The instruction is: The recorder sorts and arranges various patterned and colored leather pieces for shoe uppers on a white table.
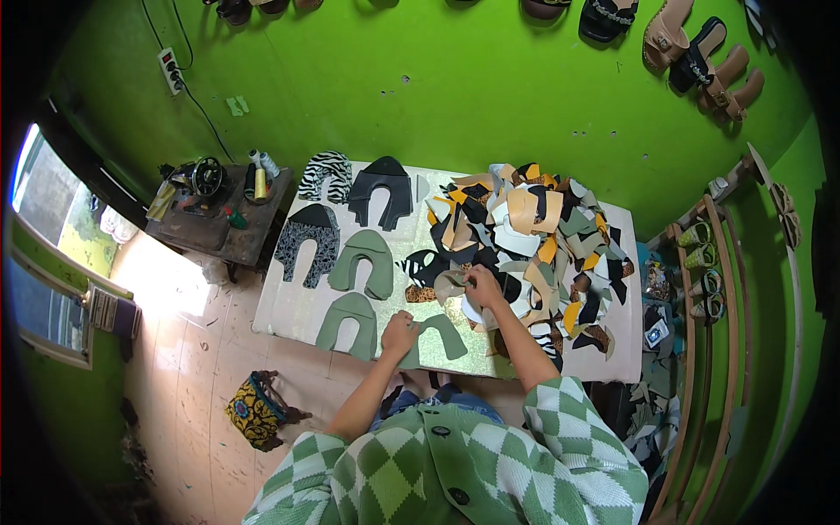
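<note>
Touching one green arch (446, 336) at the desk's (289, 306) front with my curled left hand (401, 332), right hand (481, 286) part-closed at one scrap heap (529, 214), both grips unclear, five more arches (363, 248) leftward, two green

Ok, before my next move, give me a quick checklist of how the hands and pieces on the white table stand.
1. Left hand at the near green piece: ok, by its left side.
2. Right hand clear of the scrap pile: not ok, it is at the pile's near-left part.
3. Right hand's grip: cannot tell, the fingertips are too small to judge.
4. Lower green arch apart from the scrap pile: ok, the left hand is between them.
5. Scraps sorted by colour: not ok, black, white, orange and tan mix.
</note>
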### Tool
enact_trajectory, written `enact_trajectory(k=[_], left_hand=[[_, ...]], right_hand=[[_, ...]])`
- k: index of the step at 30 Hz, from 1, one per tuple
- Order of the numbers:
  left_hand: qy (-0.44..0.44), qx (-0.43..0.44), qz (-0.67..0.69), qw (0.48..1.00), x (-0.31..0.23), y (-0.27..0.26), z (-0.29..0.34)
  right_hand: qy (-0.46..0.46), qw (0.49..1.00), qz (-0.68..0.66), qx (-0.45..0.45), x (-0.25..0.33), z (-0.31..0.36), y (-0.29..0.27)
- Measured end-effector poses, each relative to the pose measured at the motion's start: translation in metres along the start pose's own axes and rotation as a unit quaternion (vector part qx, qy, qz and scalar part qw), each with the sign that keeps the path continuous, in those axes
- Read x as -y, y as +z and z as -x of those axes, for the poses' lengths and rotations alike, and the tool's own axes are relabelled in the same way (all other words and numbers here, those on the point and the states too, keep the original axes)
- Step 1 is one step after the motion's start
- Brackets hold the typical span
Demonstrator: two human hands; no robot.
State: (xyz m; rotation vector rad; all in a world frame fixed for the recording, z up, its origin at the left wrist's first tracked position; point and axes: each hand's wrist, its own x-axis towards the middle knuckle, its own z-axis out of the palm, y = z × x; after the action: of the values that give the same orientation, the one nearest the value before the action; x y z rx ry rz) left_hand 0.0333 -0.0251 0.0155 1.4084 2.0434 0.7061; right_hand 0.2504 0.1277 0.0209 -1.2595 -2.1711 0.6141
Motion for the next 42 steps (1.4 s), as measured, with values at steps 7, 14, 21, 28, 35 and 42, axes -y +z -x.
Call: enact_trajectory(k=[7,14,21,28,35,42], left_hand=[[-0.004,-0.005,0.023,1.000,0.004,-0.008,-0.003],[0.033,-0.014,0.166,0.985,-0.022,-0.010,-0.022],[-0.021,0.078,0.255,0.963,-0.007,0.030,-0.045],[0.058,0.103,0.203,0.972,-0.001,0.053,-0.056],[0.093,0.157,0.176,0.967,-0.023,0.054,-0.086],[0.157,0.231,0.153,0.948,-0.050,0.038,-0.102]], right_hand=[[0.047,0.996,-0.074,-0.015,0.015,-0.019,-0.020],[-0.182,0.976,0.092,-0.071,0.039,0.002,-0.024],[-0.085,0.996,0.015,0.011,0.041,0.053,-0.002],[0.043,0.982,-0.137,0.120,0.041,0.058,0.001],[0.016,1.000,0.012,0.011,0.037,0.041,-0.013],[0.036,0.995,-0.093,0.014,0.015,0.019,-0.020]])
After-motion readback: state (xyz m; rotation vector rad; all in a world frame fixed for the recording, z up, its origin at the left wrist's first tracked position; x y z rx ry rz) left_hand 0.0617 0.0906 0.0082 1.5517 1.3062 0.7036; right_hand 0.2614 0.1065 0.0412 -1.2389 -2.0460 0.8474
